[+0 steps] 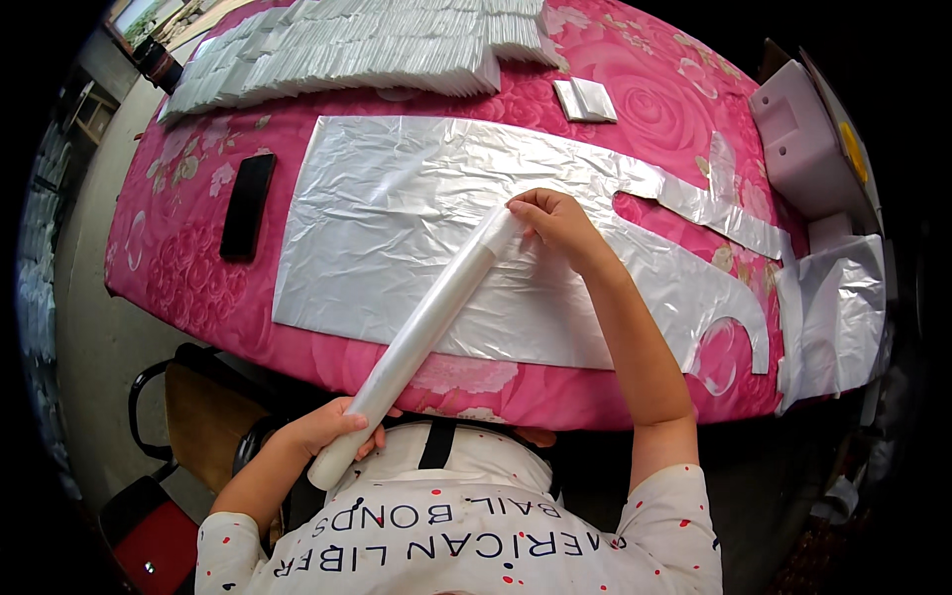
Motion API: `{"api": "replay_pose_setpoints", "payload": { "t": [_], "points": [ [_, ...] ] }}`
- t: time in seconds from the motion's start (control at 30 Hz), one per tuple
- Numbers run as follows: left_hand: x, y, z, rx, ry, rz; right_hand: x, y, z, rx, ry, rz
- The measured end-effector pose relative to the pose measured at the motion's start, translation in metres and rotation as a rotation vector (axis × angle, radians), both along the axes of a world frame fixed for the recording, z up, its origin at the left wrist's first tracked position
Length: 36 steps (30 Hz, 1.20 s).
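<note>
Fingers [526, 204] clamped at both ends of one white roll [421, 332]

Between the person's two hands ran the roll's long axis, slanting from beyond the worktop's [188, 283] near edge up and rightward toward the middle of the worktop. The left hand [335, 426] was wrapped around the lower end, thumb on top, just outside the near edge and in front of the body. The right hand [557, 228] had thumb and forefinger pinched together on the thin film at the upper end, so the roll lay down and to the left of those fingers. Of the two, the right hand was nearer the centre of the flat white sheet [387, 218]; whether the roll touched that sheet could not be told.

Counted, there were one roll and one spread sheet, with two curved cut-outs toward the worktop's right edge. One black slab [247, 206] lay near the left edge, one small folded packet [585, 101] toward the far edge, and one white box [808, 134] stood at the right edge. Along the far edge, the folded packets in the long stack [367, 55] overlapped too closely to count.
</note>
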<state>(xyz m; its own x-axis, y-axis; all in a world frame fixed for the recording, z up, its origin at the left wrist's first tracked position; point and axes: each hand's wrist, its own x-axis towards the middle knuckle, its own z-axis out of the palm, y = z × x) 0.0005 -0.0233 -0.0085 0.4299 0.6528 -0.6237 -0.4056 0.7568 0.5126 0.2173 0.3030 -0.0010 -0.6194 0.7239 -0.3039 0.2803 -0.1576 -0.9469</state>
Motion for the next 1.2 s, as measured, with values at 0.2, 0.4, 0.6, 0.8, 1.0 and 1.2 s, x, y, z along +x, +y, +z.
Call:
{"api": "replay_pose_setpoints", "payload": {
  "t": [0.2, 0.4, 0.6, 0.8, 1.0, 1.2],
  "points": [
    [0.001, -0.001, -0.001, 0.012, -0.015, -0.018, -0.002, -0.006, 0.007, -0.069, -0.066, 0.194],
    [-0.002, -0.007, -0.004, 0.009, -0.009, -0.045, 0.011, 0.008, 0.003, 0.147, -0.194, 0.077],
    [-0.018, -0.023, -0.004, -0.088, 0.083, -0.13, 0.086, 0.073, -0.01, 0.433, -0.251, -0.257],
    [-0.038, -0.034, 0.009, -0.08, 0.126, -0.359, 0.149, 0.105, -0.016, 0.52, -0.215, -0.443],
    [-0.026, 0.058, 0.063, 0.4, 0.617, -0.772, 0.11, 0.09, -0.02, 0.434, -0.054, -0.282],
    [0.015, 0.148, 0.065, 1.177, 1.437, -0.694, 0.035, 0.052, -0.004, 0.366, -0.064, -0.098]
  ]
}}
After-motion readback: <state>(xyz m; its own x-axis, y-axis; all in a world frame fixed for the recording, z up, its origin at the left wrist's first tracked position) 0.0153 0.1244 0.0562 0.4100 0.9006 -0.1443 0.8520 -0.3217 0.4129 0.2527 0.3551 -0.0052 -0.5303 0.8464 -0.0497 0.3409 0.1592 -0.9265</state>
